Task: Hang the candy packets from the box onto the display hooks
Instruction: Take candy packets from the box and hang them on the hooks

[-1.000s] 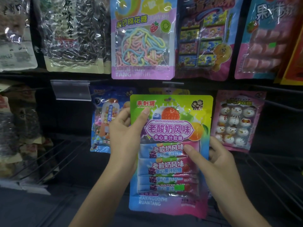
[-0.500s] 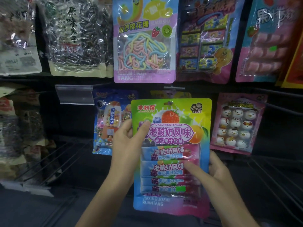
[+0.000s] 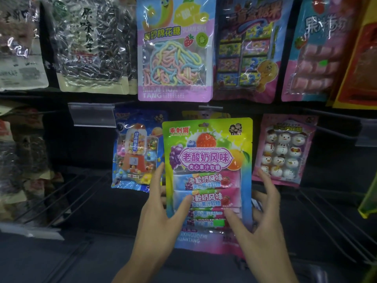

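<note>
Both hands now sit lower on the packet [image 3: 210,160] than half a second ago. The left hand [image 3: 163,213] has slid from the upper left corner down to the middle of the left edge, and the right hand [image 3: 265,221] has opened wider.

The packet hangs upright in the lower row, its top just under a hook, with a yellow packet [image 3: 206,115] showing behind it. Its left edge covers the right edge of the gumball packet [image 3: 134,152]. Its right edge stands just beside the snowman packet [image 3: 283,152], with only a narrow dark gap between. There is open dark room on the left under the clear tag holder [image 3: 92,114] and over the wire shelf [image 3: 67,193].

The left hand holds the packet lightly, thumb flat on the front, other fingers behind the edge, the index finger straight along it. The right hand does the same at the right edge, thumb tip on the front, fingers spread.

I count two hands, one held packet with four candy bars in its window, three other packets in the lower row and six above, among them a rope-candy packet [image 3: 175,58].
</note>
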`<state>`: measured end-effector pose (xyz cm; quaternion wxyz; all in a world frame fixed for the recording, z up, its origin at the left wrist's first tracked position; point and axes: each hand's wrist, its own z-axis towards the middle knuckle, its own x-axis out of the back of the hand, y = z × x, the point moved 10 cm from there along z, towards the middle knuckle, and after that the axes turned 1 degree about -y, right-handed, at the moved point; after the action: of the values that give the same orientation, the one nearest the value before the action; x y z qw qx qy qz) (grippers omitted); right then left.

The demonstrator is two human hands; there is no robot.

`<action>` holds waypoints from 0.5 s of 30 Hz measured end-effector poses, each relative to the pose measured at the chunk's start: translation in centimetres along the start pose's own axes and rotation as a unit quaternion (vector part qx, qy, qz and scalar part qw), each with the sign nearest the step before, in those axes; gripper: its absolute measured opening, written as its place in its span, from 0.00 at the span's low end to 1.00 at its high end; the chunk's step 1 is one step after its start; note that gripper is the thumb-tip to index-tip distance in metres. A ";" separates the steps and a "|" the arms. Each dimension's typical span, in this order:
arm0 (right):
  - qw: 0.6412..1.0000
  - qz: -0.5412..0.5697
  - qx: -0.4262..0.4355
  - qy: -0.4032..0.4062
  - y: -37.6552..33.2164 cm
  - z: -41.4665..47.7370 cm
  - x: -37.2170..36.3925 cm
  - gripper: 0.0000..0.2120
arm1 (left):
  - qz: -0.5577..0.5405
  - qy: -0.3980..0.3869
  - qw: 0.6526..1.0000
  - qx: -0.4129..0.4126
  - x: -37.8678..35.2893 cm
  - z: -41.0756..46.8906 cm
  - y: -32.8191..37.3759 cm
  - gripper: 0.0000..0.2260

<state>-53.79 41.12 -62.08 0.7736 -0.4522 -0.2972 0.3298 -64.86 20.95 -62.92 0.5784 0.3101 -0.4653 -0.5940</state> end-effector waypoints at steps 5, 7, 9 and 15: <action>0.999 -0.030 0.020 -0.012 -0.7 -0.1 -0.9 0.43 | 0.022 0.001 0.999 -0.027 0.1 -0.7 1.1 0.45; 0.999 -0.033 0.018 -0.028 -0.9 0.1 -1.4 0.42 | 0.035 0.015 0.998 -0.044 0.4 -0.5 1.3 0.45; 0.999 -0.033 0.015 -0.040 -0.9 0.4 -1.7 0.40 | 0.047 0.022 0.997 -0.054 0.6 -0.2 1.2 0.45; 0.998 -0.059 -0.001 -0.035 -0.3 2.0 -1.6 0.40 | 0.087 0.025 0.994 -0.056 0.2 1.6 0.7 0.44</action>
<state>-56.20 40.76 -61.20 0.7805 -0.4223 -0.3510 0.2988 -66.08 21.15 -61.66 0.6554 0.2504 -0.4421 -0.5588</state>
